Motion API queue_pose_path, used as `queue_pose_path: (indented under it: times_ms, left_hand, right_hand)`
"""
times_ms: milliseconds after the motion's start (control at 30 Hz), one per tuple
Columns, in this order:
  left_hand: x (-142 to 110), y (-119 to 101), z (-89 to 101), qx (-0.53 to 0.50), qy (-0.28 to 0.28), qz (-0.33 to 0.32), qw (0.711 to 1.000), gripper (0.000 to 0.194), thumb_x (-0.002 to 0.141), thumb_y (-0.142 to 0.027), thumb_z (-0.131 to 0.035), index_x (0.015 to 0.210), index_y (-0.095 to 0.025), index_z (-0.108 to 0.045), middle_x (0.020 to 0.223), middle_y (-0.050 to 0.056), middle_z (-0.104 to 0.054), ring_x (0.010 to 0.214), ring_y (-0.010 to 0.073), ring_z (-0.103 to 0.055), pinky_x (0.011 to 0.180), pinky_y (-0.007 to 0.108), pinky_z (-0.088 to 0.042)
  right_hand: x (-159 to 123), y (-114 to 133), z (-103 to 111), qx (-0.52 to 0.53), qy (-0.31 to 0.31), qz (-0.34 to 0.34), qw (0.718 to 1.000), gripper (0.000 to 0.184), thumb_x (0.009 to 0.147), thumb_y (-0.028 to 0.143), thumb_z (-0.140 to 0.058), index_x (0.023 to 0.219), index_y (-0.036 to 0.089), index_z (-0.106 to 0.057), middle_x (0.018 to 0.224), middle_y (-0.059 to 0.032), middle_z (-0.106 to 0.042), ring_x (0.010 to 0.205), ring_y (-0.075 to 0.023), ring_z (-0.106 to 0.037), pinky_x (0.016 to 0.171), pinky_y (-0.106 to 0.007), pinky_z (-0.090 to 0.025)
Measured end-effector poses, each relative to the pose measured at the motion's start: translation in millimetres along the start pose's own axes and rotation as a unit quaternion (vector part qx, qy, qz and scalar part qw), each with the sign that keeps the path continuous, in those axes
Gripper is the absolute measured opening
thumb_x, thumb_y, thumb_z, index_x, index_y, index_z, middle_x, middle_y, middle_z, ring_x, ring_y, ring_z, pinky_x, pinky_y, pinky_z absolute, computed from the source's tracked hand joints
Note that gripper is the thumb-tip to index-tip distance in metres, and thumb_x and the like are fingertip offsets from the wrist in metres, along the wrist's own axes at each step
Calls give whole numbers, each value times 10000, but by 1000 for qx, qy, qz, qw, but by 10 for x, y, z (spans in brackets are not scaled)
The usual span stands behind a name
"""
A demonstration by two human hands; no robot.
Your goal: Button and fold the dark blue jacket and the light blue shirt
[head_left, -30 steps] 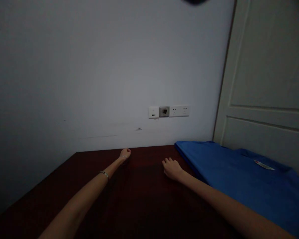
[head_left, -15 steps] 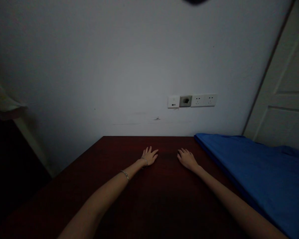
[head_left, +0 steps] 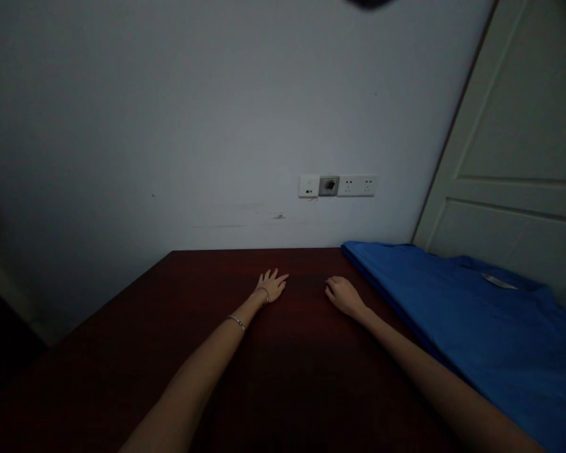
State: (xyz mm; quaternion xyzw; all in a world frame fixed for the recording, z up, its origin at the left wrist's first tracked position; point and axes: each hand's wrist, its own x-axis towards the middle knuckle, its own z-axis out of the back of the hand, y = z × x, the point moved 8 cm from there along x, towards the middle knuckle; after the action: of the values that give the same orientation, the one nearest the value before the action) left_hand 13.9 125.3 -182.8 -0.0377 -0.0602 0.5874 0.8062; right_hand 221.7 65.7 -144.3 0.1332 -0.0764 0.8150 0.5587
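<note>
Both of my arms reach forward over a dark red-brown table (head_left: pixel 136 352). My left hand (head_left: pixel 272 284) lies flat on the tabletop near the far edge, fingers spread, holding nothing; thin bracelets sit on that wrist and forearm. My right hand (head_left: pixel 342 294) rests palm down on the wood a little to the right, fingers loosely bent and holding nothing. A blue garment (head_left: pixel 471 327) with a small white neck label lies spread on the right part of the table, its left edge close beside my right hand without touching it.
A white wall stands right behind the table, with a row of sockets and a switch (head_left: pixel 338 185) above the far edge. A white panelled door (head_left: pixel 514 163) rises at the right behind the garment. Dark floor lies to the left of the table.
A second ago my left hand was curled; it has since opened flat. Both hands stay on the table. The view swung left, then back to the right, showing more of the door.
</note>
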Motion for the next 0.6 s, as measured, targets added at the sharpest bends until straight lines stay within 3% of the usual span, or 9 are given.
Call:
queue_pose_path:
  times_ms: [133,267,433,600]
  left_hand:
    - [-9,7,4,-3,-7,4,1000,463,895,-475,-237,1344,-399,-314,1469,-3,-217,1332,306,-163,1044,482,-161]
    - [-19,0,5,-4,-1,6,1000,467,895,-472,-237,1349,-390,-308,1470,0,-214,1335,303,-156,1046,488,-151]
    - [-26,-8,26,-2,-1,4,1000,462,896,-458,-239,1348,-393,-309,1466,14,-225,1332,309,-163,1042,492,-158]
    - [-34,-17,40,-2,-4,6,1000,465,892,-465,-244,1345,-391,-316,1468,3,-220,1331,302,-164,1041,494,-156]
  right_hand:
    - [-106,-211,216,-82,-12,30,996,284,850,169,-365,1001,105,-596,1098,-148,-566,1088,-244,-439,961,-340,-276]
    - [-177,-686,306,-149,-9,-56,987,300,817,164,-411,1075,114,-554,1189,-170,-504,1142,-282,-382,942,-397,-280]
    - [-260,-1130,233,-185,21,-171,968,407,788,212,-461,1176,89,-477,1195,-210,-469,1074,-332,-438,810,-430,-372]
    - [-284,-1264,138,-182,36,-197,963,415,798,209,-451,1195,89,-450,1114,-214,-519,1006,-332,-497,750,-422,-401]
